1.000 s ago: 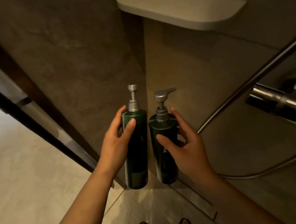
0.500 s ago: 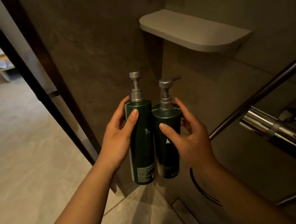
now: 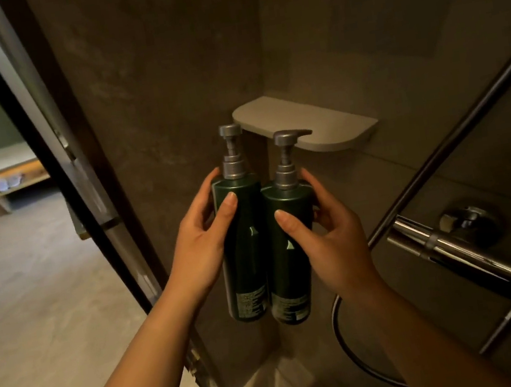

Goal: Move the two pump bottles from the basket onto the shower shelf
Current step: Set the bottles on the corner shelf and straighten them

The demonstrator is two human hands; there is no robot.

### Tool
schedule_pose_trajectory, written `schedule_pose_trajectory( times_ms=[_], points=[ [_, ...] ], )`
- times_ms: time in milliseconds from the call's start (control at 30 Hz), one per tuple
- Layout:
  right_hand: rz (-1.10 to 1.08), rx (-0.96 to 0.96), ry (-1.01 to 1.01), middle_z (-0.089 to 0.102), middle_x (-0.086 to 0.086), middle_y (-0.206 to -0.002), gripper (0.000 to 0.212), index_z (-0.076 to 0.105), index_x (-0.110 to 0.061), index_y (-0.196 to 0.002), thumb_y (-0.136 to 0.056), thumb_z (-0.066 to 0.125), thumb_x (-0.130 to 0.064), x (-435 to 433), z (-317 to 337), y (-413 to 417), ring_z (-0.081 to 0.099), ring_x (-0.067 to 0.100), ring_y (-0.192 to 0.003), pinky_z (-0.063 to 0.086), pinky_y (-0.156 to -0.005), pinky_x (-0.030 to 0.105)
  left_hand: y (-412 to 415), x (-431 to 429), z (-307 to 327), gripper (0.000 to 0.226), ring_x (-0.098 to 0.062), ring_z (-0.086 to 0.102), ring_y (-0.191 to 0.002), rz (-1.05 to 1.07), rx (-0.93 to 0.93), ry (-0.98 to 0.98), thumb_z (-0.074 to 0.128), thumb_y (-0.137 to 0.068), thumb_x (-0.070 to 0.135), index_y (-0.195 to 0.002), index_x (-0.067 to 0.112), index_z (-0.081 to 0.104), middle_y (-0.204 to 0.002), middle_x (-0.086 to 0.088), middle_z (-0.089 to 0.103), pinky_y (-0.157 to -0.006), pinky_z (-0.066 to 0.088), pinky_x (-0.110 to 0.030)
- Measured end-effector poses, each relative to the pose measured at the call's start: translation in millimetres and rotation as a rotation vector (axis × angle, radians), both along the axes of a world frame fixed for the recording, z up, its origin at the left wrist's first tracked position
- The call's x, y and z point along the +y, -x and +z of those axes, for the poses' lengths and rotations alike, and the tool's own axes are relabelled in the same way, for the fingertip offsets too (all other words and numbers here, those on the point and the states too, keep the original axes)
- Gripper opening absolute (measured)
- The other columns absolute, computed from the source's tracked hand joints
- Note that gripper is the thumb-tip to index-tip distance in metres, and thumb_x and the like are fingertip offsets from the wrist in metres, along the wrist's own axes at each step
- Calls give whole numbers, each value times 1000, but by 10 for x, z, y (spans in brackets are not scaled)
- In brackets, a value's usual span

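Since the earlier frame, both dark green cylindrical pump bottles are riding higher, their grey pump heads now reaching the level of the pale grey rounded corner shelf. The left hand is grasping the left bottle; the right hand is grasping the right bottle. The bottles are touching side by side, upright, just near of the shelf. A chrome shower bar is showing at right.
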State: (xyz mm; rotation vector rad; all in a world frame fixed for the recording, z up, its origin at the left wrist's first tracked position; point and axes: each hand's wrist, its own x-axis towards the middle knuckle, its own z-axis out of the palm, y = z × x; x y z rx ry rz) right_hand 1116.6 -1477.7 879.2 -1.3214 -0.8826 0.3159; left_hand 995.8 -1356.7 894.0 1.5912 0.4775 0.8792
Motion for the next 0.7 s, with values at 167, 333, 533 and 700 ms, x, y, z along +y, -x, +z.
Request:
schedule_pose_trajectory(
  times_ms=[167,333,533,700],
  points=[
    [-26,-11,-6,64,-25,-106,63,46,-40,-131,-74,72,-30,5,280,-4,59,-7,-99,51,-76,14,-45,51,240,64,-5,58,-113,-48,-32,-24,56,-75,53,-136,41,39,-129,13,58,-91,51,-32],
    [-56,-84,-44,62,-14,-118,63,45,-37,-132,-75,71,-31,9,611,-41,59,5,-107,53,-88,32,-124,97,516,63,-5,61,-108,-83,-91,-54,57,-75,53,-135,39,42,-126,10,60,-87,53,-29],
    [-102,-113,-84,62,-12,-115,65,46,-38,-131,-71,70,-41,4,890,-128,62,8,-104,55,-85,38,-268,118,819,63,-3,62,-105,-121,-157,-98,58,-76,49,-136,34,43,-119,12,64,-83,53,-22],
    [-114,-106,-115,62,-8,-119,64,47,-34,-132,-73,72,-38,13,1057,-233,62,12,-106,55,-87,41,-381,132,1016,64,-4,63,-103,-138,-196,-126,58,-73,52,-134,34,46,-115,12,67,-80,53,-21]
  ],
)
